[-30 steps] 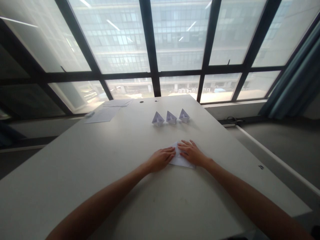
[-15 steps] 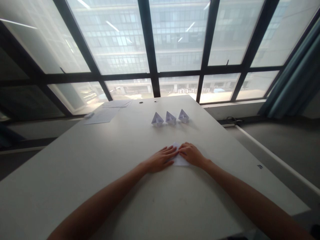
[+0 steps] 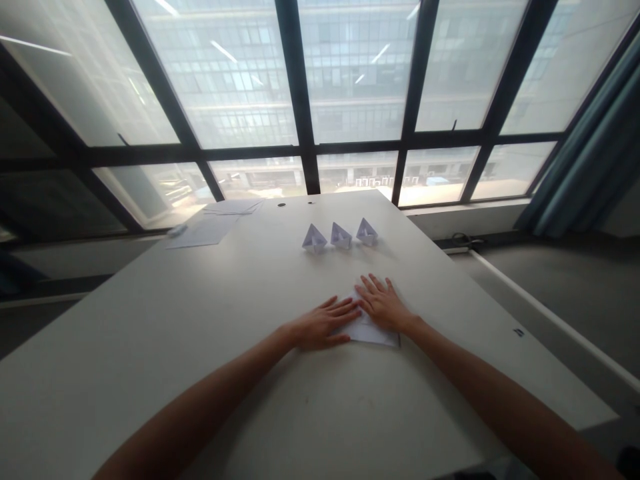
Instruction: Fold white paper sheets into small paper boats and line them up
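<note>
A folded sheet of white paper (image 3: 373, 332) lies flat on the table in front of me, partly covered by both hands. My left hand (image 3: 327, 323) rests open on its left side, fingers stretched to the right. On the paper's upper right part lies my right hand (image 3: 384, 303), open with its fingers spread. The fingertips of the two hands nearly meet near the top of the paper. Beyond them stand three folded paper boats in a row: a left one (image 3: 314, 240), a middle one (image 3: 341, 237) and a right one (image 3: 367, 232).
The white table (image 3: 200, 320) stretches toward tall windows. Flat paper sheets (image 3: 205, 230) lie at its far left, with a small pale object (image 3: 177, 231) on their edge. A dark round hole (image 3: 281, 205) shows at the back. A blue curtain (image 3: 585, 147) hangs on the right.
My right hand has opened from bent, gathered fingers to a flat spread. The paper's lower edge now shows wider, reaching further right and nearer to me. My left hand has shifted only slightly.
</note>
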A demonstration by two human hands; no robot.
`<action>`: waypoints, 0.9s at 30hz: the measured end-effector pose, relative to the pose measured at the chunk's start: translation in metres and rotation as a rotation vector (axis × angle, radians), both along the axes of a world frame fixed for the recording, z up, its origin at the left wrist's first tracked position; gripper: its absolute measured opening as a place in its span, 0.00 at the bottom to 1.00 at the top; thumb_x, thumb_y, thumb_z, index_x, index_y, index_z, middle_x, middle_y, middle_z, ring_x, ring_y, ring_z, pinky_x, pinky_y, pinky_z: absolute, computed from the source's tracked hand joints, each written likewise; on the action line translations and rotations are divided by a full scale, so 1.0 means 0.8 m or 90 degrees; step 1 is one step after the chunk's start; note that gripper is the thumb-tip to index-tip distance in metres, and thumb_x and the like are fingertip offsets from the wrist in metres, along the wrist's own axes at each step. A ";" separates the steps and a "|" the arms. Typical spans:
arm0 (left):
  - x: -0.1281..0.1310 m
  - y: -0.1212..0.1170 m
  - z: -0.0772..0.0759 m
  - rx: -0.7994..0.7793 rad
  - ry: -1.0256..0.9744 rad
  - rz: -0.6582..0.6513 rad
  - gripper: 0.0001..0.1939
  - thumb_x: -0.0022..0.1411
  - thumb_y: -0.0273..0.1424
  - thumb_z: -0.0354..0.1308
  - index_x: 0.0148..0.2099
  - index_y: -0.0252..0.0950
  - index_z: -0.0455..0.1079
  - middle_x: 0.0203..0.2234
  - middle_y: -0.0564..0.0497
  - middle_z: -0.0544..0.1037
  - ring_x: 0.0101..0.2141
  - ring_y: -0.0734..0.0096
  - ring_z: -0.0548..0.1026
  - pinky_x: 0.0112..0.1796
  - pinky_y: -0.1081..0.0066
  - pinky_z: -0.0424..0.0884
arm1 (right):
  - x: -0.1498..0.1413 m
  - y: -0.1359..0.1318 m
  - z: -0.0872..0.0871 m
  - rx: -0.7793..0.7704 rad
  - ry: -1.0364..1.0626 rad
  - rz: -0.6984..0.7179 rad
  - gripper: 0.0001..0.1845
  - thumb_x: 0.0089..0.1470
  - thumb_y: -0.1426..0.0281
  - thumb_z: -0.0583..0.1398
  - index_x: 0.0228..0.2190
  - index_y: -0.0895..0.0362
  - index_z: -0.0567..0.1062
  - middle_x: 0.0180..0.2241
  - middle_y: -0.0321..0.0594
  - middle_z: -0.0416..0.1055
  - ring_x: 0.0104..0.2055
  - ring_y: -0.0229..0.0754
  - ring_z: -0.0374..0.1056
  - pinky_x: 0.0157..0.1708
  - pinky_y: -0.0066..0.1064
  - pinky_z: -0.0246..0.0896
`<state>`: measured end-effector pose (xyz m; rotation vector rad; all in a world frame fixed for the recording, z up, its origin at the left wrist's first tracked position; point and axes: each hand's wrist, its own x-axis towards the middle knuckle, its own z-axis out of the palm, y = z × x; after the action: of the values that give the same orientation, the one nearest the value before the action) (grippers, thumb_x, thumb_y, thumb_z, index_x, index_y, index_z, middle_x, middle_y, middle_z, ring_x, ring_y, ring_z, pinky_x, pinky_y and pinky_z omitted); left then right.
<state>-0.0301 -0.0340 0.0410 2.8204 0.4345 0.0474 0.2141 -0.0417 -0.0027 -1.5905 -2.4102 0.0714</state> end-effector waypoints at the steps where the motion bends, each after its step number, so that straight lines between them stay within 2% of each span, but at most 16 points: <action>1: 0.000 0.000 0.000 0.000 0.001 0.002 0.34 0.72 0.45 0.44 0.72 0.45 0.37 0.69 0.49 0.41 0.68 0.59 0.41 0.65 0.53 0.35 | 0.001 0.001 -0.001 0.000 -0.003 -0.012 0.29 0.67 0.57 0.44 0.63 0.55 0.59 0.68 0.47 0.45 0.70 0.55 0.36 0.63 0.62 0.31; 5: 0.004 -0.002 -0.007 0.010 0.004 0.032 0.34 0.72 0.47 0.42 0.72 0.45 0.36 0.69 0.48 0.40 0.68 0.58 0.40 0.65 0.52 0.35 | 0.005 0.000 0.002 0.027 0.025 0.000 0.27 0.66 0.64 0.47 0.63 0.59 0.59 0.67 0.50 0.49 0.69 0.51 0.42 0.64 0.56 0.37; 9: 0.008 -0.004 -0.017 0.046 -0.002 0.087 0.37 0.71 0.50 0.41 0.73 0.42 0.33 0.69 0.45 0.39 0.68 0.57 0.38 0.64 0.50 0.34 | 0.002 -0.007 0.009 0.058 0.078 0.089 0.22 0.63 0.67 0.53 0.57 0.55 0.69 0.61 0.47 0.63 0.63 0.48 0.56 0.62 0.44 0.49; 12: 0.009 -0.005 -0.022 0.066 0.004 0.106 0.40 0.70 0.52 0.40 0.73 0.40 0.30 0.70 0.43 0.38 0.68 0.56 0.36 0.64 0.50 0.34 | -0.003 -0.010 0.010 0.070 0.100 0.112 0.19 0.62 0.68 0.55 0.53 0.54 0.72 0.57 0.46 0.68 0.59 0.48 0.61 0.59 0.43 0.54; 16: 0.006 -0.003 -0.025 0.072 0.003 0.098 0.41 0.70 0.52 0.40 0.72 0.37 0.28 0.70 0.41 0.37 0.68 0.55 0.37 0.64 0.50 0.36 | -0.005 -0.010 0.009 0.073 0.122 0.111 0.18 0.61 0.69 0.56 0.53 0.54 0.72 0.56 0.45 0.69 0.58 0.48 0.62 0.57 0.43 0.54; 19: 0.005 -0.003 -0.025 0.080 -0.027 0.099 0.38 0.70 0.50 0.41 0.73 0.39 0.33 0.69 0.41 0.44 0.68 0.54 0.42 0.64 0.50 0.39 | -0.005 -0.010 0.011 0.080 0.143 0.106 0.16 0.60 0.70 0.59 0.50 0.54 0.74 0.54 0.45 0.71 0.56 0.47 0.63 0.56 0.42 0.55; 23: 0.005 -0.007 -0.021 0.085 -0.088 0.129 0.36 0.68 0.48 0.48 0.71 0.41 0.45 0.60 0.40 0.61 0.61 0.53 0.56 0.62 0.55 0.52 | -0.007 -0.012 0.020 0.076 0.153 0.106 0.07 0.58 0.71 0.61 0.38 0.55 0.78 0.42 0.43 0.74 0.48 0.45 0.66 0.50 0.37 0.59; 27: 0.005 -0.010 -0.017 0.075 -0.099 0.148 0.33 0.68 0.46 0.49 0.71 0.45 0.47 0.53 0.43 0.64 0.55 0.54 0.60 0.58 0.56 0.59 | -0.006 -0.015 0.030 0.045 0.162 0.121 0.06 0.59 0.70 0.60 0.36 0.54 0.79 0.36 0.40 0.72 0.43 0.42 0.66 0.46 0.34 0.61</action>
<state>-0.0258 -0.0420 0.0272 2.8379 0.7428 0.3475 0.2097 -0.0538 0.0211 -1.2367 -2.3279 0.2088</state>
